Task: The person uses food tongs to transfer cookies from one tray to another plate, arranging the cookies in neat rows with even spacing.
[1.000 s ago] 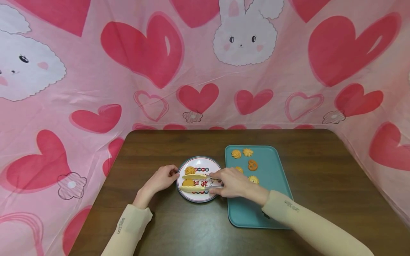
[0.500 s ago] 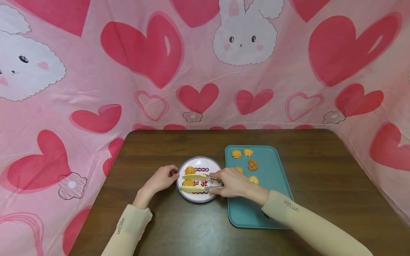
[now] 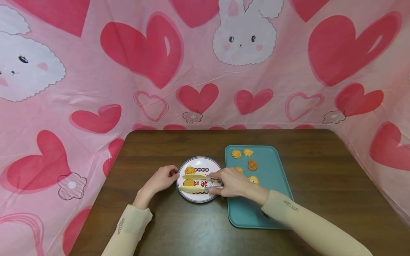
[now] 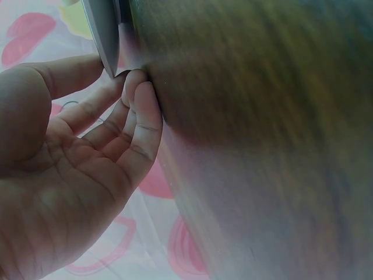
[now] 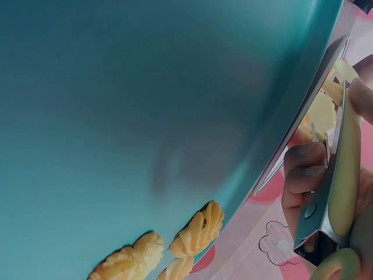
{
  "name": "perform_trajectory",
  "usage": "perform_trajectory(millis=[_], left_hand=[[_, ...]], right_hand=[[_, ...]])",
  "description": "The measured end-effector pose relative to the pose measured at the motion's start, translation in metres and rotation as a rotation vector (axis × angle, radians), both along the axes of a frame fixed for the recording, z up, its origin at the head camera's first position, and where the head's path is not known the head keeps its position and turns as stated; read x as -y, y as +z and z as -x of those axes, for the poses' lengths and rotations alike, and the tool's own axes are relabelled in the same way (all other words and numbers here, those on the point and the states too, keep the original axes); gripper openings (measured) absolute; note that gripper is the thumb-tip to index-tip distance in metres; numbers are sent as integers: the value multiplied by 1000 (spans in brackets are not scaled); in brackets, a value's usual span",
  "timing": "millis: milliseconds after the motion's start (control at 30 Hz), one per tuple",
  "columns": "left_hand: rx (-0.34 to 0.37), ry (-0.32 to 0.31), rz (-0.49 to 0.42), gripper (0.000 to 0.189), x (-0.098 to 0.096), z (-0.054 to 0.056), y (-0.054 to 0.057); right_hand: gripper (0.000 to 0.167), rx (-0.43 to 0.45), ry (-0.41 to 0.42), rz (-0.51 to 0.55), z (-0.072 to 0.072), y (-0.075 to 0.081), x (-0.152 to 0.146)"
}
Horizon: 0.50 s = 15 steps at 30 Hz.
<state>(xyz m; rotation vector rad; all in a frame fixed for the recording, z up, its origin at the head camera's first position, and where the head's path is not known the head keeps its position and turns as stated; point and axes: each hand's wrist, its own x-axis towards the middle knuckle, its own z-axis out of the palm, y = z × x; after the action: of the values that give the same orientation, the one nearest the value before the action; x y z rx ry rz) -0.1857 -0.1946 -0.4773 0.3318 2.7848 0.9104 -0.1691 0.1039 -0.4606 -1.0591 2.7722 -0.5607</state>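
Right hand gripping yellow-tipped metal tongs, their tips spread apart around a round cookie.
The cookie lies on the printed plate between the tips; whether they touch it, I cannot tell. A swirled cookie sits just beyond the far tip. The left hand pinches the plate's rim opposite the tongs' grip, while the teal tray extends beneath the right wrist.

I see table bare between left sleeve and right sleeve — open lane to plate | plate's left rim: left hand in the way | right side: tongs, right hand block | tray: right sleeve over near-right corner, far-right part passable
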Motion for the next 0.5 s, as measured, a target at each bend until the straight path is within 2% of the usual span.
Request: perform_trajectory(millis=[500], left_hand=[[0, 3, 4, 16, -1, 1, -2]], right_hand=[[59, -33, -1, 1, 0, 5, 0]])
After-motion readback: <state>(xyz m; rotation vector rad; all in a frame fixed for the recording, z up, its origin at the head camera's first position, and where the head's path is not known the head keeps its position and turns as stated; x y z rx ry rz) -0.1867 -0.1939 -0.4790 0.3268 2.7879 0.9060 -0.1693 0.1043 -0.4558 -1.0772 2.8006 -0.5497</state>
